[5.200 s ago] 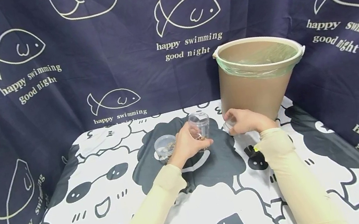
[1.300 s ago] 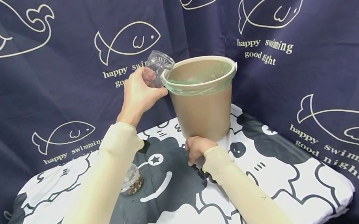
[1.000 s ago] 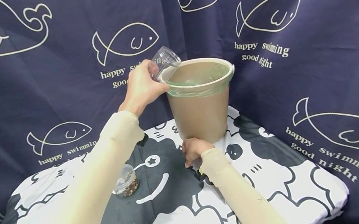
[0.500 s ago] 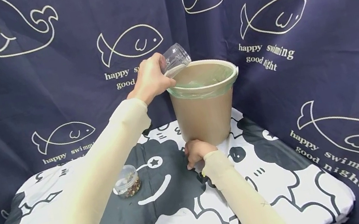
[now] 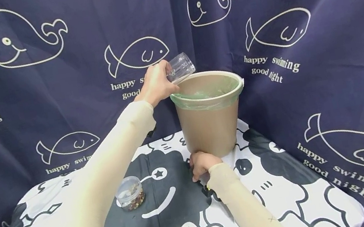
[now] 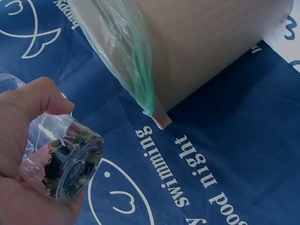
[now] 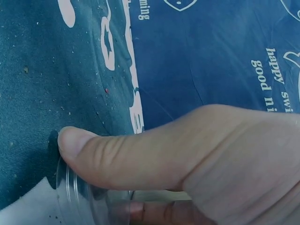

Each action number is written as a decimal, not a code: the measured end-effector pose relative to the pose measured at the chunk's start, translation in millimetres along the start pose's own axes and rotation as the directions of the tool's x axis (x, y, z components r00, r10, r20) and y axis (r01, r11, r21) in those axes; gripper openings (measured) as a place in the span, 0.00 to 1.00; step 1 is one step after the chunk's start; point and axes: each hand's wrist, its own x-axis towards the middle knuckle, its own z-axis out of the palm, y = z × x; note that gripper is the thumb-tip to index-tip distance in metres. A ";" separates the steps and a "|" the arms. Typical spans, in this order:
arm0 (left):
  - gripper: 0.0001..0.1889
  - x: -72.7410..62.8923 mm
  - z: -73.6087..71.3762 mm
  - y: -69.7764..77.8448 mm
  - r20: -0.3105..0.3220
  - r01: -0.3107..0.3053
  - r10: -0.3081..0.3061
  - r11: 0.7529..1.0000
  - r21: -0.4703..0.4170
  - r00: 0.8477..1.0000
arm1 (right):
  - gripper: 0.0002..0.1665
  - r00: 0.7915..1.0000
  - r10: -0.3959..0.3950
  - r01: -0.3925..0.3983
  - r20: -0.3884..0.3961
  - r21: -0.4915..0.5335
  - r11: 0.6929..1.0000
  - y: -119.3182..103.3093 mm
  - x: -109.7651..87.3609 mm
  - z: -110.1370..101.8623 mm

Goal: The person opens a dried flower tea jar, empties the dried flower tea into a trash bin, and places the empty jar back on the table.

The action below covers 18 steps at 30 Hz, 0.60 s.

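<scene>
Clear plastic jar point(image 5: 180, 67) tilts above the left rim of the lined bin point(image 5: 209, 125), the left hand point(image 5: 157, 83) curled round it — dark scraps point(image 6: 56, 161) sit at its base, so the tipping-out looks unfinished. Near the bin's foot, the right hand point(image 5: 204, 163) pinches what looks like a clear lid point(image 7: 77, 197). Left of the bin, a round tub point(image 5: 128, 192) holds brown bits point(image 5: 136, 202) — seemingly not emptied yet.

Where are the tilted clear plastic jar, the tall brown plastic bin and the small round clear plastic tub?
Tilted clear jar point(image 5: 181, 68), head view: side wall.
Brown plastic bin point(image 5: 209, 129), head view: outer front wall.
Small round tub point(image 5: 132, 200), head view: front wall.
</scene>
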 end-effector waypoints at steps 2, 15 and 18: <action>0.31 2.0 2.7 -3.4 0.000 -0.005 0.005 1.000 0.001 1.000 | 0.29 1.000 -0.007 0.007 -0.003 -0.005 1.000 0.3 -0.7 2.8; 0.32 15.1 3.5 -19.9 -0.002 0.007 -0.006 0.999 0.048 1.000 | 0.28 0.999 -0.034 0.031 -0.030 -0.074 0.997 -0.2 1.0 4.6; 0.32 16.5 1.6 -20.5 0.005 0.006 -0.006 0.998 0.057 1.000 | 0.28 0.999 0.007 -0.010 -0.046 -0.065 0.998 -3.7 -2.5 4.0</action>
